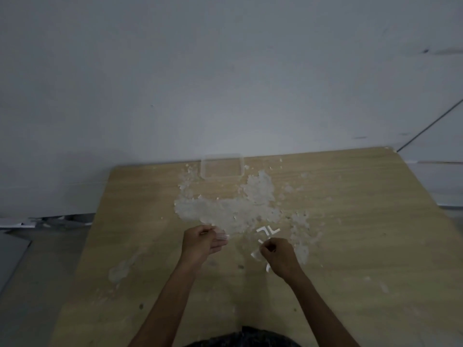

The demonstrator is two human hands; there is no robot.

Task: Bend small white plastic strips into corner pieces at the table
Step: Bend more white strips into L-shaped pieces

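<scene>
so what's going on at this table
A person is working at a wooden table. Their left hand pinches pale strips at the edge of a loose white pile. The right hand is curled beside a few bent corner pieces lying on the table; whether it holds one is unclear. A clear container sits at the far edge.

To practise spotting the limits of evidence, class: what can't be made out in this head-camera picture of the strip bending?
Right hand: head view, curled fingers hide whether it holds a strip.
Left hand: head view, blur hides anything at its fingertips.
White pile: blurred, single strips too small.
Nearest corner pieces: partly behind the right hand.
</scene>
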